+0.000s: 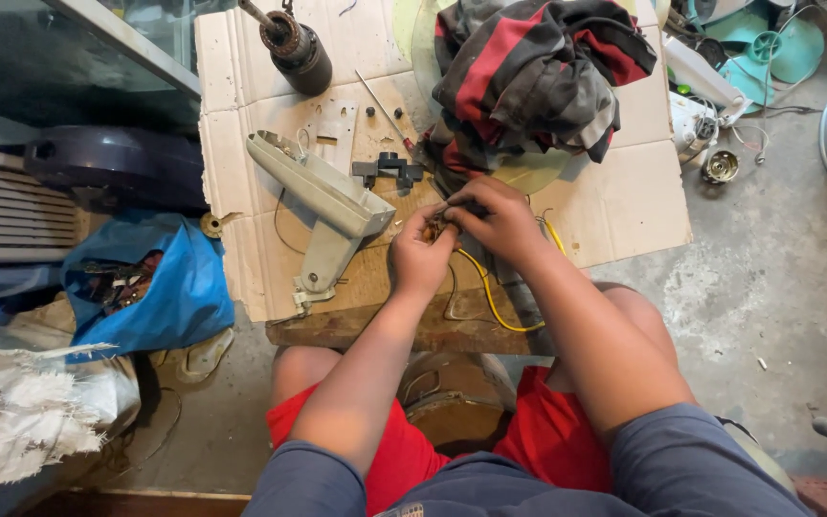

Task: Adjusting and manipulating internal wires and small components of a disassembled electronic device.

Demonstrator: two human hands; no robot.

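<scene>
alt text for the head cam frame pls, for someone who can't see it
Seen from above, a seated person's left hand and right hand pinch a small part together over a cardboard-covered bench, yellow wire trailing beneath. A grey plastic housing lies left of the hands, a striped red and grey cloth behind, a blue bag on the floor.

A bare grey concrete floor (777,287), stained and gritty, fills the right of the frame under flat daylight. A low wooden table (366,330) stands at centre, covered by a sheet of cardboard (624,201). At left lie a blue plastic bag (179,287), a frayed white woven sack (21,412) and a dark slatted grille (7,206).
</scene>
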